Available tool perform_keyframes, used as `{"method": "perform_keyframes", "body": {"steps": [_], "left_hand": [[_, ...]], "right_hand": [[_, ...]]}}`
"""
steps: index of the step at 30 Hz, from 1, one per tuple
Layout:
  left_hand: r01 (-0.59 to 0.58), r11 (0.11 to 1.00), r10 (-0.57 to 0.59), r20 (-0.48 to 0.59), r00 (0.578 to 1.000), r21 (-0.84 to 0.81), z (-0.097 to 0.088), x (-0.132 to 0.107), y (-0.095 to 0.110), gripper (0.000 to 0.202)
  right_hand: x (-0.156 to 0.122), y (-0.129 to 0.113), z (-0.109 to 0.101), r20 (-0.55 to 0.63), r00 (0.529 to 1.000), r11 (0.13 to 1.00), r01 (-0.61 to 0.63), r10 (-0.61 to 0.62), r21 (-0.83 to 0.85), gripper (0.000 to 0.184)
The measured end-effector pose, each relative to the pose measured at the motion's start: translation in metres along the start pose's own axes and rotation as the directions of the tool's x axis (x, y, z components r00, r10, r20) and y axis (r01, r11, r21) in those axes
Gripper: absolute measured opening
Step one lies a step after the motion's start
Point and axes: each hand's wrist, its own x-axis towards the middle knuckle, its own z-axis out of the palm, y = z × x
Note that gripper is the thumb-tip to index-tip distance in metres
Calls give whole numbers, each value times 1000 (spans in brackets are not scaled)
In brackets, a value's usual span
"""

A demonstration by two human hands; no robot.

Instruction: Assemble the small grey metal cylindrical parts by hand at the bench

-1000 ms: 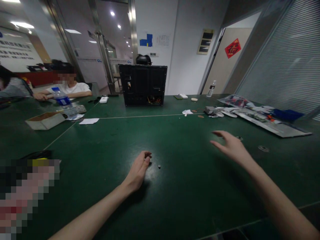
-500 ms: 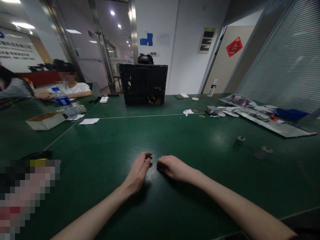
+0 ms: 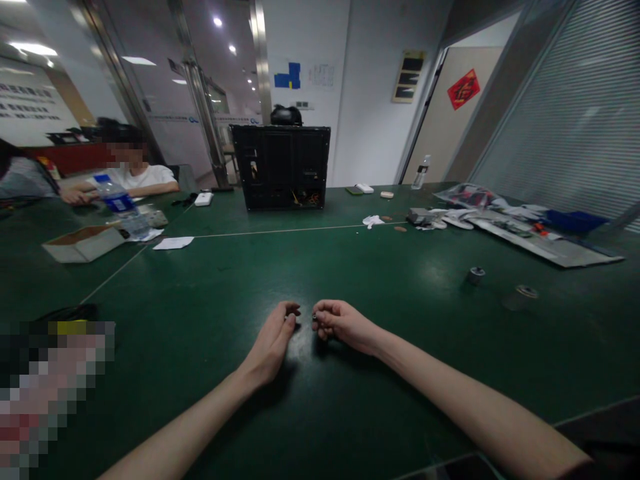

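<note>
My right hand is just above the green table, its thumb and fingers pinched on a small dark metallic piece too small to name. My left hand rests opposite on its edge, fingers curved and thumb apart, with nothing visible in it. A narrow gap lies between the two hands. To the right stand a small metal cylinder and a larger metal cylinder, neither touched by a hand.
A black equipment case stands at the back. On the left are an open box, a water bottle and a pixelated item. A board with loose parts lies at right. A person in white sits far left.
My right hand has turned and lifted slightly, so the small dark piece at its fingertips now shows. My left hand has hardly moved. The whole view has shifted a little.
</note>
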Motion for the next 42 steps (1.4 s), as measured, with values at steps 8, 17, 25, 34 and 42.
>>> {"method": "perform_keyframes", "body": {"steps": [8, 17, 25, 34, 42], "left_hand": [[-16, 999, 16, 5, 1000, 27, -1, 0, 1, 39], [-2, 999, 2, 12, 1000, 37, -3, 0, 3, 39], [-17, 1000, 17, -5, 1000, 21, -1, 1, 1, 37], [-21, 999, 21, 0, 1000, 25, 0, 1, -1, 37], [9, 999, -9, 16, 1000, 36, -2, 0, 2, 36]], "right_hand": [[-2, 0, 0, 30, 999, 1000, 9, -9, 2, 30], [-1, 0, -1, 33, 999, 999, 11, -10, -50, 29], [-1, 1, 0, 20, 1000, 1000, 6, -5, -28, 32], [-1, -1, 2, 13, 1000, 1000, -1, 1, -16, 33], [-2, -1, 1, 27, 1000, 1000, 9, -9, -21, 32]]}}
